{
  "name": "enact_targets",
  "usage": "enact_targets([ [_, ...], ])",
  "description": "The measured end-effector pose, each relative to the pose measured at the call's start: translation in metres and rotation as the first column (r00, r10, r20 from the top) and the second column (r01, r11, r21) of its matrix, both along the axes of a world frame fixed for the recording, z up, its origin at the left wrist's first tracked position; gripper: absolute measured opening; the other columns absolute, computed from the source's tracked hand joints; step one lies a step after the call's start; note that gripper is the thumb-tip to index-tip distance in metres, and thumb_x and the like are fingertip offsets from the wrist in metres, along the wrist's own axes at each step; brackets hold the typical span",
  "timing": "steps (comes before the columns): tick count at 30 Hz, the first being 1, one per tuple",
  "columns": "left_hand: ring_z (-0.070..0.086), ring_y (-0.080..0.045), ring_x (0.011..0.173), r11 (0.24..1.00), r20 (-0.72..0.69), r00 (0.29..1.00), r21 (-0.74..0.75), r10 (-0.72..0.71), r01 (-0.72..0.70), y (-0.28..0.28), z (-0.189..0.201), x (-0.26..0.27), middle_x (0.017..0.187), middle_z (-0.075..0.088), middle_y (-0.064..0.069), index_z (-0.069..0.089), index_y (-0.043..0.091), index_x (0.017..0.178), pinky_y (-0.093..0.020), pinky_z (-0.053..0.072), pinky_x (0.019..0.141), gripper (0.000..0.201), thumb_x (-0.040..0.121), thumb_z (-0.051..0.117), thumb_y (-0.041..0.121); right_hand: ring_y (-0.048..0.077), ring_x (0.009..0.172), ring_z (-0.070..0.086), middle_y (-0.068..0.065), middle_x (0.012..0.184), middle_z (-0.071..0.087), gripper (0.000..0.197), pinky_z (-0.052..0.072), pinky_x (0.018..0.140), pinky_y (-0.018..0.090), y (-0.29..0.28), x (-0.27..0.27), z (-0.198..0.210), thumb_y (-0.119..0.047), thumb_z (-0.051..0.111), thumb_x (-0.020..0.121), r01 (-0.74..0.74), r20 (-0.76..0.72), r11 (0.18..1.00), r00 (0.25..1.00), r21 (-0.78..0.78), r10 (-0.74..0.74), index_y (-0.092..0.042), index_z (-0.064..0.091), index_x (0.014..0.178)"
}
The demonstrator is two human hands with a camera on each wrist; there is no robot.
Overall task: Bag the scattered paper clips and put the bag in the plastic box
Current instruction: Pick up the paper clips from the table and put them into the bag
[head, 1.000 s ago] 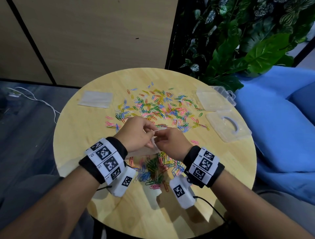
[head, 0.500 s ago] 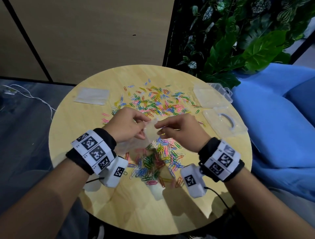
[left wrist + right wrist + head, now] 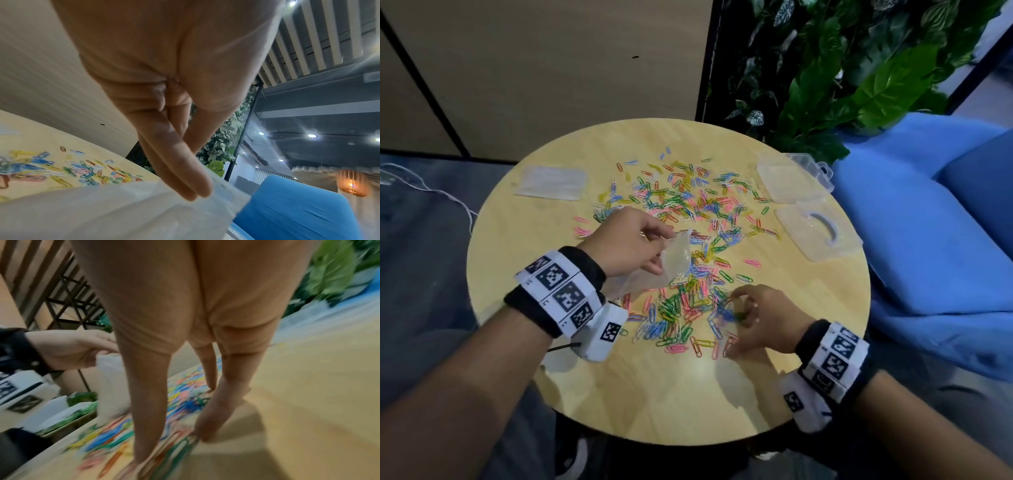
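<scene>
— Clear plastic, that zip bag [image 3: 675, 257]: where does its mouth sit relative to the near pile of paper clips [image 3: 688, 310]?

— Just beyond the pile and to its left. The left hand [image 3: 627, 244] pinches the bag's rim between thumb and fingers, lifted off the round wooden table [image 3: 571, 387], mouth apparently turned right.

— And the right hand [image 3: 758, 320]?

— Nearer the clips: its fingers are curled down into the pile's right edge, seemingly gathering some; whether any are actually gripped cannot be told. The load would probably travel up and leftward. The open plastic box [image 3: 792, 178] waits far right.
</scene>
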State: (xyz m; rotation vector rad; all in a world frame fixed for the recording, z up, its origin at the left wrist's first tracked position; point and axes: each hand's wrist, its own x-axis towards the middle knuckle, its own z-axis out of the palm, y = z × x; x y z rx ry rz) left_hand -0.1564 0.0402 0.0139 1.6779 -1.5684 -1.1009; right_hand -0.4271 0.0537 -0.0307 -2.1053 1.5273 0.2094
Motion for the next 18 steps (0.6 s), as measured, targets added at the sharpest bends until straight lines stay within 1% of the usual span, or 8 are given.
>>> enact_targets([
  [3, 0.076, -0.025, 0.066, 1.0, 0.008, 1.0, 0.007, -0.008, 0.008, 0.001, -0.001, 0.001, 0.073, 0.071, -0.014, 0.072, 0.007, 0.116, -0.035, 0.065, 0.069, 0.02, 0.098, 0.061, 0.008, 0.022, 0.109, 0.054, 0.002, 0.121, 0.052, 0.1, 0.047, 0.09, 0.028, 0.001, 0.034, -0.012, -0.049, 0.09, 0.052, -0.005, 0.07, 1.0, 0.998, -0.028, 0.007, -0.022, 0.045, 0.138],
  [5, 0.076, -0.025, 0.066, 1.0, 0.01, 1.0, 0.005, -0.003, 0.003, 0.001, -0.002, 0.004, 0.071, 0.07, -0.011, 0.073, 0.008, 0.115, -0.035, 0.065, 0.069, 0.02, 0.099, 0.061, 0.007, 0.022, 0.102, 0.054, 0.003, 0.114, 0.052, 0.084, 0.048, 0.084, 0.029, -0.002, 0.052, -0.014, -0.044, 0.086, 0.061, 0.006, 0.106, 0.997, 0.994, -0.08, 0.003, -0.024, 0.05, 0.134],
  [7, 0.076, -0.025, 0.067, 1.0, 0.003, 1.0, 0.004, 0.004, -0.004, 0.001, -0.002, 0.006, 0.071, 0.07, -0.009, 0.073, 0.008, 0.115, -0.034, 0.065, 0.068, 0.021, 0.099, 0.061, 0.006, 0.021, 0.095, 0.052, 0.003, 0.106, 0.053, 0.062, 0.044, 0.076, 0.027, -0.007, 0.062, -0.013, -0.039, 0.082, 0.068, -0.009, 0.137, 0.991, 0.99, -0.134, 0.027, -0.025, 0.059, 0.125],
  [9, 0.076, -0.026, 0.067, 1.0, -0.004, 1.0, 0.005, 0.003, -0.003, 0.001, -0.001, 0.008, 0.072, 0.07, -0.01, 0.073, 0.007, 0.116, -0.033, 0.065, 0.067, 0.021, 0.099, 0.06, 0.005, 0.02, 0.092, 0.052, 0.003, 0.104, 0.055, 0.042, 0.042, 0.075, 0.025, -0.013, 0.068, -0.012, -0.032, 0.078, 0.076, -0.049, 0.134, 0.983, 0.988, -0.177, 0.074, -0.025, 0.067, 0.115],
  [11, 0.076, -0.025, 0.066, 1.0, -0.001, 1.0, 0.006, -0.004, 0.004, 0.0, -0.002, 0.009, 0.072, 0.07, -0.011, 0.072, 0.007, 0.116, -0.031, 0.064, 0.066, 0.021, 0.099, 0.06, 0.005, 0.021, 0.092, 0.056, 0.004, 0.102, 0.059, 0.022, 0.049, 0.079, 0.029, -0.019, 0.071, -0.011, -0.021, 0.07, 0.082, -0.091, 0.1, 0.971, 0.988, -0.219, 0.115, -0.023, 0.074, 0.104],
  [12, 0.076, -0.025, 0.066, 1.0, 0.002, 1.0, 0.007, -0.006, 0.006, 0.0, -0.003, 0.009, 0.073, 0.071, -0.013, 0.072, 0.008, 0.116, -0.031, 0.064, 0.066, 0.021, 0.099, 0.06, 0.006, 0.021, 0.092, 0.058, 0.003, 0.1, 0.061, 0.018, 0.052, 0.08, 0.031, -0.021, 0.073, -0.012, -0.017, 0.067, 0.084, -0.113, 0.074, 0.964, 0.988, -0.239, 0.134, -0.024, 0.076, 0.098],
  [14, 0.076, -0.026, 0.065, 1.0, 0.004, 1.0, 0.011, -0.007, 0.007, -0.001, -0.003, 0.008, 0.073, 0.072, -0.015, 0.072, 0.008, 0.116, -0.03, 0.064, 0.065, 0.021, 0.099, 0.06, 0.007, 0.02, 0.089, 0.061, 0.0, 0.095, 0.065, 0.022, 0.054, 0.081, 0.032, -0.027, 0.076, -0.014, -0.011, 0.062, 0.086, -0.141, 0.023, 0.955, 0.988, -0.261, 0.152, -0.026, 0.078, 0.09],
  [18, 0.076, -0.024, 0.063, 1.0, 0.001, 1.0, 0.023, -0.017, 0.017, -0.001, -0.005, 0.006, 0.075, 0.072, -0.018, 0.072, 0.008, 0.115, -0.026, 0.062, 0.062, 0.021, 0.099, 0.06, 0.007, 0.02, 0.084, 0.065, 0.002, 0.09, 0.071, 0.019, 0.056, 0.077, 0.03, -0.037, 0.071, -0.01, -0.013, 0.062, 0.09, -0.097, -0.041, 0.976, 0.995, -0.196, 0.091, -0.022, 0.079, 0.092],
])
